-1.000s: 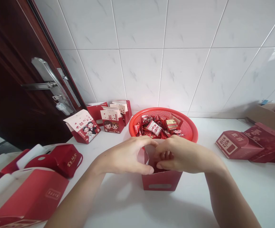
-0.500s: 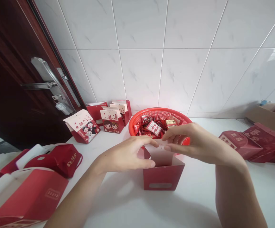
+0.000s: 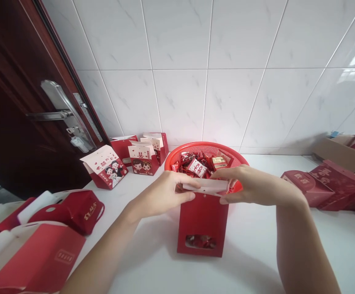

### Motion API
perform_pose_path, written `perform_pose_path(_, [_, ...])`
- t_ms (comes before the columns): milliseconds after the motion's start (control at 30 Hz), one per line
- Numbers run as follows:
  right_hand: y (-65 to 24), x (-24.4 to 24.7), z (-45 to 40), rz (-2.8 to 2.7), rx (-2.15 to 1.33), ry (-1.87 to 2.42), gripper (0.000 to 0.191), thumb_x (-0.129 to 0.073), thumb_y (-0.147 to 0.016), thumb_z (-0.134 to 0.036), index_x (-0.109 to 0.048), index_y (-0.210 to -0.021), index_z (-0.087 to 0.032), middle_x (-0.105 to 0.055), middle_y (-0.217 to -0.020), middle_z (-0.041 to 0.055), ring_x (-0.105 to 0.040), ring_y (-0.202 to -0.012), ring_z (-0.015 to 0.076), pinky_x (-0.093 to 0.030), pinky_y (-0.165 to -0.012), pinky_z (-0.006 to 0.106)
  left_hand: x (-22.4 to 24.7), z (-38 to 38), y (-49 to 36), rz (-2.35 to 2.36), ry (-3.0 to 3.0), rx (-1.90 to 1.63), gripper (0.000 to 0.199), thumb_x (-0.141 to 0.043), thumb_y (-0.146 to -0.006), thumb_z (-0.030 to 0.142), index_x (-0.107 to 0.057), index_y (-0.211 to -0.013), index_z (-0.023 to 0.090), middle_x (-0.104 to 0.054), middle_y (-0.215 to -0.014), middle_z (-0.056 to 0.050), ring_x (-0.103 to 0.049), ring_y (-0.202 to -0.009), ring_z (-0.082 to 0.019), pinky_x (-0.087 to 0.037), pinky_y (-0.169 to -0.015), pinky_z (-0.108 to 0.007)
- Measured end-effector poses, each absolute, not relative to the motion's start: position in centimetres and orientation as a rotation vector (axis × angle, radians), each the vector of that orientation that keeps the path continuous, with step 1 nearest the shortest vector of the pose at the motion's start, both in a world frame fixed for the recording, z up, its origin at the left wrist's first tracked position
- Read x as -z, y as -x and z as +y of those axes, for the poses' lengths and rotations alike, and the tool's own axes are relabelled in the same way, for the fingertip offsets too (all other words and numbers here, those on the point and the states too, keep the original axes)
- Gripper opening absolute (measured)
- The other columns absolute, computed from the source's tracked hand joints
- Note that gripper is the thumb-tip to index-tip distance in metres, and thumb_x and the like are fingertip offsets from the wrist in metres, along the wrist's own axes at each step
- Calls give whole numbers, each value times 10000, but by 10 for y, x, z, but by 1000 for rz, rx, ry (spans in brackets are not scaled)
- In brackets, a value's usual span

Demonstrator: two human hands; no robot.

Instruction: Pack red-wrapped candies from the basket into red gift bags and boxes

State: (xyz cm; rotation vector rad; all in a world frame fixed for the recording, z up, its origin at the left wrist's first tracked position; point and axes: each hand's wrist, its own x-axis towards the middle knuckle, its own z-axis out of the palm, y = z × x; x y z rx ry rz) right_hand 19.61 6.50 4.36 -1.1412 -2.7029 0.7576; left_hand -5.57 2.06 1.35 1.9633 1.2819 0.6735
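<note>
A red box (image 3: 203, 222) stands upright at the middle of the white table, and wrapped pieces show through the window low on its front. Its pale top flap (image 3: 206, 185) is between my two hands. My left hand (image 3: 168, 192) pinches the top left corner, thumb in front and fingers behind. At the top right corner, my right hand (image 3: 246, 185) has its thumb at the front edge and its fingers over the flap. Directly behind the box sits a red mesh basket (image 3: 177, 153) with wrapped candies (image 3: 198, 167) in it.
Several small printed boxes (image 3: 142, 159) stand at the back left by the tiled wall. Larger red boxes (image 3: 39, 253) fill the left front. More red boxes (image 3: 336, 183) and a cardboard box (image 3: 338, 153) lie at the right. A dark door (image 3: 12, 102) is at left.
The box's top has gone from wide open to nearly closed, its front panel now upright. Both hands have come onto the top corners. Contents now show in the window.
</note>
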Motion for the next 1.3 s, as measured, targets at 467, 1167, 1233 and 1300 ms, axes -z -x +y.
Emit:
perform_pose_path(467, [-181,-24,88,-1943,-1215,677,263,-730,-897,-396,-568,-855,-194,-649,-684,-6,-593,-629,136,-454,-578,276,-12,36,65,1322,-1781,-1539,319,-779,-808,316,-775,-1109,209,-808,-998,-59,-748,-848,-194,-581,-697,-253])
perform_pose_path(1167, [-182,-20,90,-1900,-1229,401,130,-823,-811,-289,-783,-893,-196,-678,-683,6,-575,-567,113,-476,-490,243,-11,34,59,1191,-1826,-1707,61,-769,-795,243,-791,-823,193,-805,-850,-30,-758,-818,-177,-619,-757,-248])
perform_pose_path(1233, [-180,-21,88,-1866,-1201,430,111,-838,-793,-271,-784,-848,-189,-704,-717,17,-614,-598,119,-507,-512,244,-12,34,59,1202,-1836,-1707,56,-762,-791,237,-792,-816,196,-804,-849,-32,-757,-829,-182,-613,-733,-243])
perform_pose_path(1300, [-178,-21,88,-1858,-1176,473,107,-851,-774,-254,-786,-820,-183,-726,-743,28,-650,-626,129,-536,-535,249,-12,34,61,1180,-1855,-1669,44,-750,-775,212,-786,-796,200,-800,-845,-32,-753,-843,-188,-605,-702,-236])
